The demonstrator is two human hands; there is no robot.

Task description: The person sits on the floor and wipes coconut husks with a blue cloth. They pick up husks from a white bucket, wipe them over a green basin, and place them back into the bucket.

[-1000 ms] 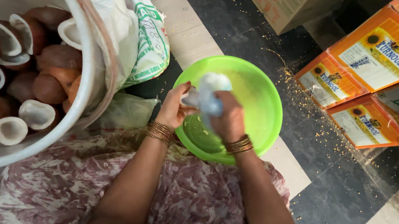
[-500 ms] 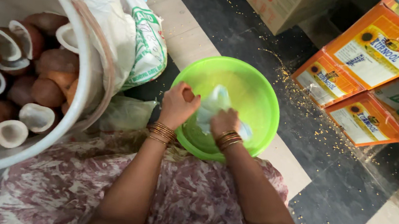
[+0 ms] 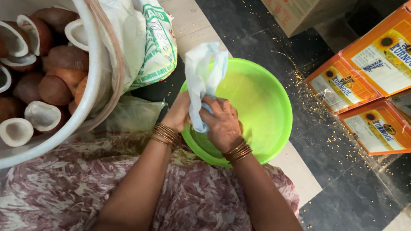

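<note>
Since half a second ago the pale blue crumpled cloth has risen from inside the round bright green plastic basin to stand above its near-left rim. The right hand grips its lower part, fingers clenched; the left hand clasps it from the other side. Beside the basin, a large white tub holds halved brown coconut shells. Orange cartons lie on the dark tiled floor, well apart.
</note>
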